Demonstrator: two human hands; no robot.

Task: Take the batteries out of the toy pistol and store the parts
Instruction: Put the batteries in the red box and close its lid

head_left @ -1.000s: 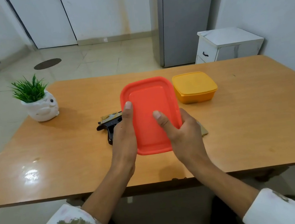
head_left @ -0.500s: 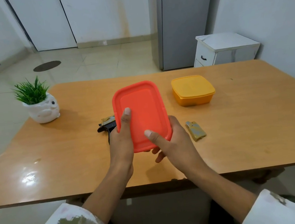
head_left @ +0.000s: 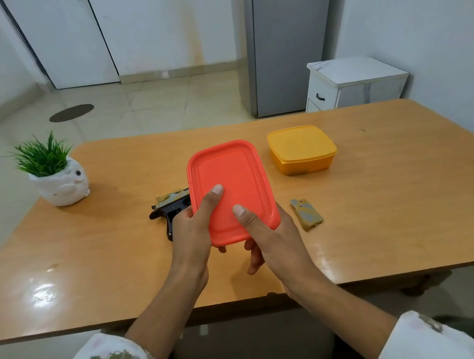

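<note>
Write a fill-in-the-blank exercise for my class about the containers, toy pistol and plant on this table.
1. Counting the left hand and the right hand, the red container is gripped by ___ hands.
2. The toy pistol lies partly hidden behind that container, on the person's ___ side.
3. The green plant's pot is ___ in colour.
4. The closed container standing on the table is ___ in colour.
Missing words: two; left; white; yellow.

The red container (head_left: 231, 191) hides most of the toy pistol (head_left: 171, 207) behind it.
</note>
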